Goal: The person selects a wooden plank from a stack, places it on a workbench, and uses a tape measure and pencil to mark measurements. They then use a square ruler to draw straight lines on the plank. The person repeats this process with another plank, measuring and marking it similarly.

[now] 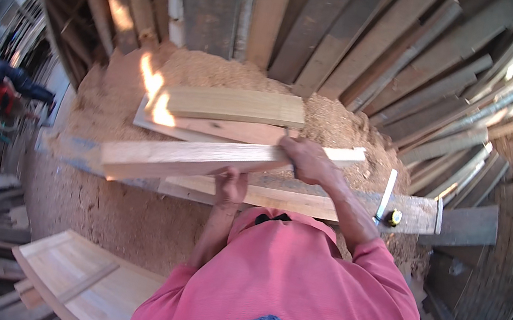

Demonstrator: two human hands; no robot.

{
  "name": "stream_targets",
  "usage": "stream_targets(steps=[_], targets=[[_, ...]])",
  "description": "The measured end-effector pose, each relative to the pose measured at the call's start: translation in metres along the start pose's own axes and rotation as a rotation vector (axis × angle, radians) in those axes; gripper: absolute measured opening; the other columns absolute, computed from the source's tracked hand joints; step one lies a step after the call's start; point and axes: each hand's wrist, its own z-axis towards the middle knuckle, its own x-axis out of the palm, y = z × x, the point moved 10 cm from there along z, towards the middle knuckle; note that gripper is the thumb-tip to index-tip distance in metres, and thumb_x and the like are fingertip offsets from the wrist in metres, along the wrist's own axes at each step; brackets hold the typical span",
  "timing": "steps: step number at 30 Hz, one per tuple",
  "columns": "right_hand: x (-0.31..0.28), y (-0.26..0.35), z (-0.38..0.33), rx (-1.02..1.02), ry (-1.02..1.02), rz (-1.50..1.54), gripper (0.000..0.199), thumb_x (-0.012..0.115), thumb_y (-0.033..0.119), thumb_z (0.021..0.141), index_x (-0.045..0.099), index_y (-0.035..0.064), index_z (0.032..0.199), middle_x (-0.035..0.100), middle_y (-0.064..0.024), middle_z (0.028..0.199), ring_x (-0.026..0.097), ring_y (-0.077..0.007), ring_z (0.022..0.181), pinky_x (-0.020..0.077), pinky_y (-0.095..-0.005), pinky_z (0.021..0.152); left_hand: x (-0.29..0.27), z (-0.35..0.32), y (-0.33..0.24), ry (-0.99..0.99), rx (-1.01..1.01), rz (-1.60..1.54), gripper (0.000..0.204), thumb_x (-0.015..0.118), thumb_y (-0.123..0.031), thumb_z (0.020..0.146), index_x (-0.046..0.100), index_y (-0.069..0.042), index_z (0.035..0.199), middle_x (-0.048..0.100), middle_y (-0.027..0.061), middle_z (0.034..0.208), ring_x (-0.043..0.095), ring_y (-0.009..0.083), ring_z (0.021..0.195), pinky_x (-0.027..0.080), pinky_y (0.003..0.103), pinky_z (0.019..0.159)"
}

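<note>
Below, we look down over a pink shirt [289, 287] at our two bare hands on a long pale plank [202, 158]. Our right hand [309, 160] lies on top of the plank near its right end, fingers curled over the far edge and gripping it. Our left hand [230, 186] is under the plank's near edge at about the middle, fingers wrapped up around it from beneath. The plank runs from left to right, tilted a little, its left end lower and nearer to us.

It sits above a bench [463, 225] dusted with sawdust, where more boards [232, 105] lie stacked just behind it, and another board [264, 196] lies under it. A metal square [386, 194] and a small tape measure [394, 217] rest on the bench to the right of our right forearm. A mound of sawdust [343, 130] rises behind the bench against a wall of leaning planks [332, 30]. On the floor at lower left lies a pale panelled door [80, 283]. Far left, another person [7, 88] bends over, well apart from us.
</note>
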Motion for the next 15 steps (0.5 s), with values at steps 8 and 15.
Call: stream_targets(steps=[8, 15], targets=[[-0.067, -0.084, -0.069, 0.494, -0.680, -0.086, 0.059, 0.075, 0.015, 0.091, 0.050, 0.0091, 0.145, 0.054, -0.0245, 0.146, 0.046, -0.0394, 0.141, 0.0360, -0.0512, 0.122, -0.099, 0.002, -0.096, -0.782, 0.041, -0.219, 0.090, 0.078, -0.058, 0.086, 0.041, -0.015, 0.156, 0.047, 0.0107, 0.156, 0.039, 0.0349, 0.146, 0.032, 0.064, 0.120], [-0.030, -0.163, -0.155, 0.592, -0.588, 0.935, 0.052, 0.071, 0.023, 0.098, 0.058, -0.0036, 0.142, 0.070, -0.0137, 0.124, 0.064, -0.0208, 0.117, 0.0494, -0.0320, 0.099, -0.136, -0.033, -0.132, -1.105, 0.065, -0.192, 0.073, 0.066, -0.059, 0.096, 0.050, -0.013, 0.151, 0.049, 0.0112, 0.156, 0.043, 0.0355, 0.144, 0.033, 0.061, 0.120]])
